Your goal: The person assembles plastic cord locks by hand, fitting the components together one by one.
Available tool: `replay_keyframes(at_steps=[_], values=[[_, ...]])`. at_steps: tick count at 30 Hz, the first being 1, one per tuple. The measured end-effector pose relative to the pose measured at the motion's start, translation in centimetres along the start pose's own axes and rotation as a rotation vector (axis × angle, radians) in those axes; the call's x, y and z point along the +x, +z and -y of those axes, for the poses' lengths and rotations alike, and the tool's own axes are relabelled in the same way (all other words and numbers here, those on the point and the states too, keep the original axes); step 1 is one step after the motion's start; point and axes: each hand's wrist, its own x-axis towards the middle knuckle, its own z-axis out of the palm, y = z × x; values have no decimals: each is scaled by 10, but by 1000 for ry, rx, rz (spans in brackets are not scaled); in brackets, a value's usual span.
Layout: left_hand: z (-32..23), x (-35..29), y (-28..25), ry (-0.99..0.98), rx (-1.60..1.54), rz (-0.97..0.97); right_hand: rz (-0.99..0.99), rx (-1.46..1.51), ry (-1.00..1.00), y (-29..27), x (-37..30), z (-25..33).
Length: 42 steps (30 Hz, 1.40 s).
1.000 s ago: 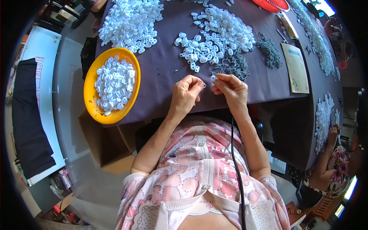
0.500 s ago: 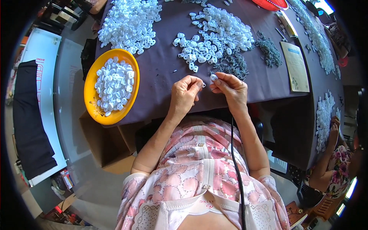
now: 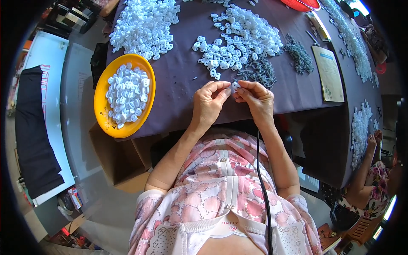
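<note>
Over the table's near edge, my right hand (image 3: 258,97) pinches a small white plastic piece with dark holes (image 3: 235,86) between thumb and fingertips. My left hand (image 3: 211,101) is closed in a pinch right beside that piece, its fingertips at the piece's left side. What lies between my left fingertips is too small to make out. Just beyond my hands is a pile of small dark grey parts (image 3: 260,73), with a heap of similar white pieces (image 3: 244,40) behind it.
On the left, a yellow oval bowl (image 3: 99,100) holds many white pieces. Another large white heap (image 3: 144,27) lies far left. Right of the grey parts is a brown envelope (image 3: 328,74). A black cable (image 3: 262,178) hangs down my front. A co-worker's arm (image 3: 369,155) works at far right.
My left hand has moved right and slightly up, bringing its pinched fingertips against the white piece in my right hand. My right hand has hardly moved.
</note>
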Motion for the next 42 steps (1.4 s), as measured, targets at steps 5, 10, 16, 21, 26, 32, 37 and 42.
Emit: replay_keyframes(at_steps=[5, 10, 16, 21, 26, 32, 37, 42], values=[[-7, 2, 2, -130, -126, 47, 4, -5, -22, 0, 0, -1], [-10, 3, 2, -196, -146, 53, -6, -1, -32, 2, 0, -2], [-6, 5, 2, -205, -160, 75, -15, -1, -45, 3, 0, -4], [-7, 4, 4, -196, -175, 51, -15, 7, -51, 4, 0, -4], [-1, 4, 4, -147, -63, 47, -12, -3, -62, 6, -1, -4], [-2, 0, 5, -63, 86, 40, -43, -18, -90, 5, -4, -5], [-1, 0, 6, -65, 143, 40, -58, 49, -70, 4, -3, -2], [-5, 7, 10, 71, 299, 9, -58, 93, -99, 1, -3, -4]])
